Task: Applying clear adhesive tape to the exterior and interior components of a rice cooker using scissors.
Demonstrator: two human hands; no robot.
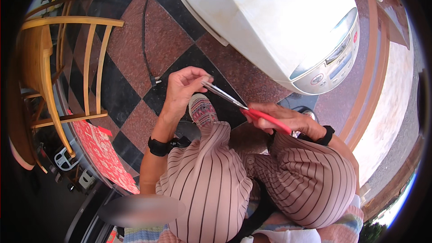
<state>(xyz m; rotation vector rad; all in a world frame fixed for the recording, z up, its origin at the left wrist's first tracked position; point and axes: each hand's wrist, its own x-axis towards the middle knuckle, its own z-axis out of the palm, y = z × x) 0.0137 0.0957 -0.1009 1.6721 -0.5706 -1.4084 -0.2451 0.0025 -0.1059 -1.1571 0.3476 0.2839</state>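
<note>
A pair of scissors with red handles [270,120] and long silver blades [225,93] lies slantwise across the gap between my hands. My right hand [283,117] is closed round the handles, over my right knee. At the blade tips my left hand [184,87] has its thumb and fingers pinched together; whatever they hold there is too small to make out. Just beyond both hands stands a large white rice cooker [265,27] on the floor, its control panel [335,67] facing right.
A black power cord with a plug [154,81] lies on the dark and reddish tiled floor [168,27]. To the left are a wooden chair [67,20] and a red patterned sheet [101,150]. A pale step edge [384,108] runs along the right. My striped trouser legs [207,184] are below.
</note>
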